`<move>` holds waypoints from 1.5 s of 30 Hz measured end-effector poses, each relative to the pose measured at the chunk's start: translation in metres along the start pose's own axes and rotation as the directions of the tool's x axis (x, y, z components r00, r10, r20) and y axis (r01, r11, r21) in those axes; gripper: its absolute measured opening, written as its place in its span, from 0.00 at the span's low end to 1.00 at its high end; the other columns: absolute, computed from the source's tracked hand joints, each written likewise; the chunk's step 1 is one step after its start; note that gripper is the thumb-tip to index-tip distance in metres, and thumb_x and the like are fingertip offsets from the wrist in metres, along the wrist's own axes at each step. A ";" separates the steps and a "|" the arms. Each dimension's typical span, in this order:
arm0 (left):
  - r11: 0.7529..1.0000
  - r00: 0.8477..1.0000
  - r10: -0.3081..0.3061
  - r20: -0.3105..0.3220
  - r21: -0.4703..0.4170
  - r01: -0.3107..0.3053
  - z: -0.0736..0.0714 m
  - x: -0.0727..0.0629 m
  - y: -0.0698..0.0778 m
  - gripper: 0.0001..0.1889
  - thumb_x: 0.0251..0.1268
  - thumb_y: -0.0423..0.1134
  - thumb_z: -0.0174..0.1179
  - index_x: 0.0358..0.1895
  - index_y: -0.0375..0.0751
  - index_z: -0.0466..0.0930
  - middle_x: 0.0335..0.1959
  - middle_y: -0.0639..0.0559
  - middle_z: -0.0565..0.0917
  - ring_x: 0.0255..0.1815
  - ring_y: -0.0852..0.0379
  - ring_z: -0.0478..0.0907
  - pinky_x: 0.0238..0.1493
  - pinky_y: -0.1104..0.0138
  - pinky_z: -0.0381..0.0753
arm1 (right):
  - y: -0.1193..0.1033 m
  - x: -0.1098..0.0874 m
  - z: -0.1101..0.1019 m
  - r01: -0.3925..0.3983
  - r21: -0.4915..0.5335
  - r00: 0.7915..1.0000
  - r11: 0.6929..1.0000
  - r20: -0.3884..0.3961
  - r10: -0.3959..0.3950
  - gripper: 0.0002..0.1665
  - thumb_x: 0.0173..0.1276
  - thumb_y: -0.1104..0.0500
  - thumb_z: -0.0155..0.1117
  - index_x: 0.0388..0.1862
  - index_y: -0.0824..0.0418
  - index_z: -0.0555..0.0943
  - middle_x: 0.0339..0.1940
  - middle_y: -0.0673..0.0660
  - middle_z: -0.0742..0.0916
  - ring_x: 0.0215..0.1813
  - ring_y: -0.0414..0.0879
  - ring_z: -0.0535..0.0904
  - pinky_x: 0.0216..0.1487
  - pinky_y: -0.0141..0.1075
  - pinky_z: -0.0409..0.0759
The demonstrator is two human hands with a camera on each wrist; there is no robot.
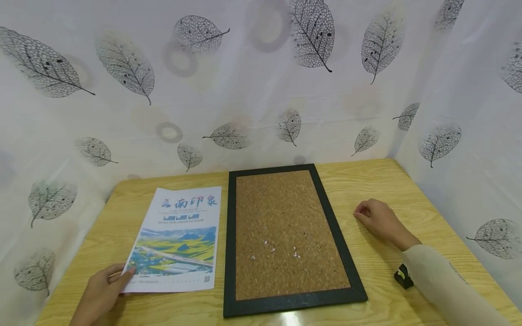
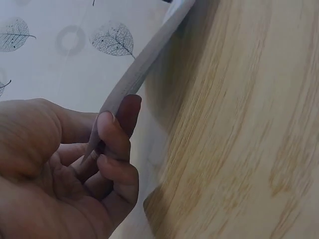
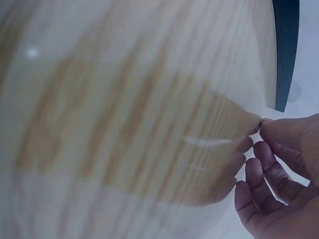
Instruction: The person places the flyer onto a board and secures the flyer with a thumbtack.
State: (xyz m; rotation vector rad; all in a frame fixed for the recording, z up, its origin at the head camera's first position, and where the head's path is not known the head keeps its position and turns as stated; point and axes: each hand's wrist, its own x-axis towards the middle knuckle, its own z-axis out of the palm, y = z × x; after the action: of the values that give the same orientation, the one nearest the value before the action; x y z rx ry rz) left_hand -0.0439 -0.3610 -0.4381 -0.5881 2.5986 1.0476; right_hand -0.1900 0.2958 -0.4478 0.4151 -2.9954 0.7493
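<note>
Poster [image 1: 176, 240] lies flat on the wooden table [image 1: 379, 190] just left of the cork board [image 1: 285, 233], its near corner pinched by the left hand [image 1: 102, 292]. Right hand [image 1: 377, 219] rests beside the board's right edge, fingers curled together, perhaps on a tiny pin I cannot make out. Lifting seems under way; next, the sheet likely needs carrying squarely onto the cork.

Pins [image 1: 281, 250] on corkboard [image 1: 285, 235] too small; right hand [image 1: 377, 219] fingertip contents hidden.
</note>
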 end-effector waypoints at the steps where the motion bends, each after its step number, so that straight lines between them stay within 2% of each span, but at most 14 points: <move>1: 1.000 1.000 -0.001 0.002 -0.009 0.001 0.000 0.000 -0.001 0.44 0.76 0.61 0.52 0.68 0.16 0.63 0.56 0.22 0.78 0.54 0.31 0.81 0.47 0.50 0.81 | 0.000 0.000 0.000 0.000 0.001 1.000 1.000 0.000 0.000 0.05 0.71 0.64 0.66 0.35 0.66 0.85 0.31 0.55 0.82 0.32 0.46 0.75 0.35 0.44 0.74; 4: 0.999 1.000 -0.012 0.018 -0.033 0.013 -0.003 -0.002 -0.003 0.46 0.76 0.63 0.50 0.70 0.16 0.60 0.57 0.22 0.78 0.54 0.32 0.82 0.50 0.48 0.80 | 0.000 0.000 0.000 0.003 0.001 1.000 1.000 -0.004 -0.003 0.05 0.71 0.64 0.66 0.35 0.66 0.85 0.31 0.55 0.82 0.32 0.46 0.75 0.35 0.44 0.74; 8: 0.997 0.999 -0.029 0.043 -0.067 0.032 -0.007 -0.003 -0.005 0.48 0.77 0.64 0.48 0.72 0.16 0.56 0.56 0.25 0.81 0.49 0.39 0.85 0.53 0.45 0.77 | 0.001 0.000 0.000 0.007 0.001 1.000 1.000 -0.008 -0.007 0.05 0.70 0.64 0.66 0.35 0.66 0.85 0.31 0.55 0.83 0.32 0.46 0.76 0.35 0.44 0.75; 11: 0.995 0.998 -0.045 0.045 -0.088 0.048 -0.010 -0.005 -0.005 0.48 0.76 0.65 0.48 0.73 0.16 0.54 0.51 0.31 0.85 0.42 0.51 0.86 0.50 0.54 0.78 | 0.002 0.000 0.001 0.004 0.004 1.000 1.000 -0.007 -0.004 0.05 0.70 0.65 0.66 0.35 0.66 0.85 0.31 0.55 0.83 0.32 0.46 0.76 0.36 0.44 0.75; 15: 0.985 0.997 -0.071 0.037 -0.155 0.076 -0.012 -0.007 -0.003 0.49 0.76 0.64 0.49 0.74 0.18 0.52 0.45 0.41 0.88 0.35 0.61 0.83 0.38 0.66 0.79 | 0.002 0.000 0.001 -0.001 0.008 1.000 1.000 -0.003 0.001 0.05 0.71 0.64 0.66 0.35 0.66 0.85 0.31 0.55 0.83 0.33 0.46 0.76 0.36 0.44 0.75; 21: 0.955 0.995 -0.094 0.010 -0.281 0.093 -0.012 -0.009 0.000 0.49 0.76 0.61 0.52 0.76 0.18 0.47 0.45 0.47 0.87 0.31 0.59 0.83 0.36 0.66 0.82 | 0.002 0.000 0.001 -0.011 0.008 1.000 1.000 0.002 0.011 0.05 0.71 0.64 0.66 0.35 0.66 0.85 0.31 0.55 0.83 0.33 0.47 0.76 0.36 0.45 0.75; 25: 0.950 0.995 -0.098 -0.012 -0.301 0.090 -0.011 -0.010 0.002 0.48 0.75 0.61 0.53 0.77 0.20 0.49 0.40 0.57 0.86 0.31 0.61 0.82 0.36 0.67 0.82 | 0.001 -0.001 0.001 -0.020 0.013 1.000 1.000 0.006 0.020 0.05 0.71 0.64 0.66 0.35 0.66 0.85 0.32 0.56 0.83 0.33 0.47 0.76 0.36 0.45 0.75; 30: 0.942 0.994 -0.100 -0.041 -0.326 0.082 -0.007 -0.010 0.008 0.46 0.75 0.60 0.53 0.77 0.22 0.53 0.37 0.61 0.84 0.31 0.63 0.81 0.36 0.67 0.83 | 0.001 0.000 0.001 -0.020 0.014 1.000 1.000 0.003 0.020 0.05 0.70 0.64 0.67 0.35 0.66 0.85 0.32 0.56 0.84 0.33 0.48 0.77 0.36 0.46 0.75; 45: 0.914 0.997 -0.078 0.027 -0.397 0.082 -0.002 -0.013 0.026 0.47 0.73 0.61 0.56 0.77 0.24 0.53 0.39 0.61 0.85 0.34 0.62 0.83 0.39 0.66 0.84 | 0.003 0.002 0.001 -0.007 0.019 1.000 1.000 0.009 0.007 0.07 0.72 0.63 0.65 0.37 0.67 0.85 0.32 0.55 0.85 0.33 0.46 0.79 0.37 0.46 0.78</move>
State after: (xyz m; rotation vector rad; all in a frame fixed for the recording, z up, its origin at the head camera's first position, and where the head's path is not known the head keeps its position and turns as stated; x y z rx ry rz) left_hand -0.0450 -0.3423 -0.4166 -0.7689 2.3361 1.5614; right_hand -0.1926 0.2973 -0.4495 0.4101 -3.0017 0.7796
